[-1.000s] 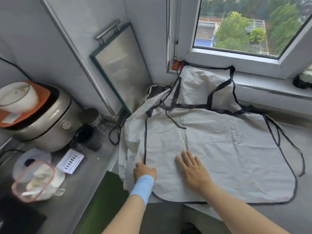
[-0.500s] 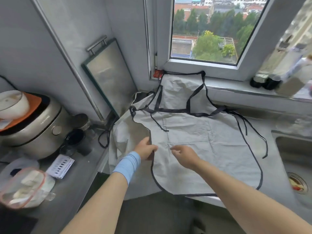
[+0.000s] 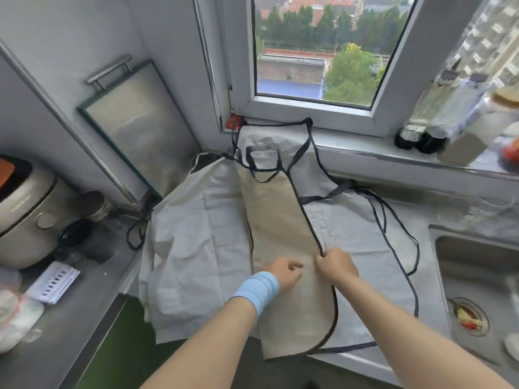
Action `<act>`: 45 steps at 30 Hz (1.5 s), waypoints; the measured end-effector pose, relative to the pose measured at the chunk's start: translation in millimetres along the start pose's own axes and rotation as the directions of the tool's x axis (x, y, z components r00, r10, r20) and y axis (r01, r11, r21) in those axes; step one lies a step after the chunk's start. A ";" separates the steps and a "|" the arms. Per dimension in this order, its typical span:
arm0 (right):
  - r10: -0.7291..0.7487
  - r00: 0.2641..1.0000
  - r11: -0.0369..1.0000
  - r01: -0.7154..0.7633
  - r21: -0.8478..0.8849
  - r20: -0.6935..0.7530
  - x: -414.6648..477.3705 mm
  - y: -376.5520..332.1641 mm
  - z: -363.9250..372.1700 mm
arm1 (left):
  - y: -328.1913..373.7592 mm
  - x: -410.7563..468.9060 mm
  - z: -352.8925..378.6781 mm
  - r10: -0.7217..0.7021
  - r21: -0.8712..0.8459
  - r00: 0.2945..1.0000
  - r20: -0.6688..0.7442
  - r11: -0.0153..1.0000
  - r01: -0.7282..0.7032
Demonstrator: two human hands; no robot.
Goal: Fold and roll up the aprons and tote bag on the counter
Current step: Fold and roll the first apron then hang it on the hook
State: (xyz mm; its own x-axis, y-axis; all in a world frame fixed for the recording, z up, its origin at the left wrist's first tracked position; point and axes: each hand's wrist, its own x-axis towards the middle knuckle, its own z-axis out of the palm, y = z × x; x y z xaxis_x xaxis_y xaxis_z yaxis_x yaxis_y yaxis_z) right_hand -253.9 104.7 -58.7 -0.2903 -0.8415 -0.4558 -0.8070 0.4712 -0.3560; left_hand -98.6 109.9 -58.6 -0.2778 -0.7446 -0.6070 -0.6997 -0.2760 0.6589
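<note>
As apron [image 3: 278,234] folds, right hand [image 3: 337,265] pinching edge

The apron [image 3: 286,228] is matt, creased woven cloth, pale beige on its folded-over flap, edged with dark fabric tape. The bench [image 3: 70,313] at eight o'clock is brushed metal with a dull sheen, as is the sink [image 3: 477,265] at three o'clock. The rice cooker [image 3: 25,217] at nine o'clock looks satin-smooth. The wristband [image 3: 258,290] is soft blue cloth.

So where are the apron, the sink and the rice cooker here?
apron [image 3: 280,228]: head view, folded-over beige flap.
sink [image 3: 477,265]: head view, bare basin wall.
rice cooker [image 3: 25,217]: head view, its white side.
</note>
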 end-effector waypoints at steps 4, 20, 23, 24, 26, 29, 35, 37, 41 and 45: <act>-0.213 0.958 0.937 0.145 -0.318 -0.190 12.3 31.7 28.0 | -25.2 16.3 -6.3 0.040 0.521 0.987 -0.153 0.852 0.046; -0.505 0.818 0.683 0.574 -0.452 0.276 47.3 29.6 31.8 | -24.1 39.1 -42.2 -0.205 0.768 0.960 -0.189 0.578 0.275; -0.454 0.829 0.713 0.558 -0.425 0.326 47.4 10.8 47.4 | -30.8 48.7 -58.1 -0.054 0.755 0.964 -0.261 0.610 0.239; -0.445 0.832 0.719 0.552 -0.422 0.330 48.5 1.9 53.5 | -37.0 52.8 -66.0 0.021 0.741 0.960 -0.281 0.640 0.203; -0.443 0.828 0.710 0.558 -0.429 0.343 48.1 -11.5 61.0 | -44.7 58.5 -77.1 0.113 0.718 0.959 -0.259 0.687 0.112; -0.444 0.826 0.715 0.560 -0.418 0.348 53.6 -35.2 68.9 | -54.5 73.9 -97.8 0.028 0.709 0.991 -0.131 0.701 0.074; -0.444 0.846 0.722 0.533 -0.440 0.297 65.0 -55.1 79.5 | -76.8 96.1 -133.4 -0.124 0.768 0.991 -0.047 0.630 0.116; -0.482 0.841 0.748 0.541 -0.385 0.245 66.7 -53.1 76.5 | -72.0 99.5 -132.8 -0.037 0.771 0.992 -0.124 0.626 0.119; -0.456 0.889 0.864 0.454 -0.218 0.043 64.5 -25.9 54.3 | -42.9 101.0 -110.5 0.155 0.743 0.962 -0.225 0.666 0.066; -0.207 0.978 0.962 0.199 -0.186 -0.027 56.5 28.7 24.3 | -11.6 89.0 -63.5 0.254 0.687 0.961 -0.107 0.718 -0.112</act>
State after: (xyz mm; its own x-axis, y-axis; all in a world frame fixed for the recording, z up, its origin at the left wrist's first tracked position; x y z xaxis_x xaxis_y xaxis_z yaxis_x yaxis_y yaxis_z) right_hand -280.9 77.2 -114.5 -0.1305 -0.9275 -0.3504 -0.9298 0.2372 -0.2816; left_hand -73.4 8.2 -92.0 -0.3738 -0.8511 -0.3687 -0.9233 0.3034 0.2356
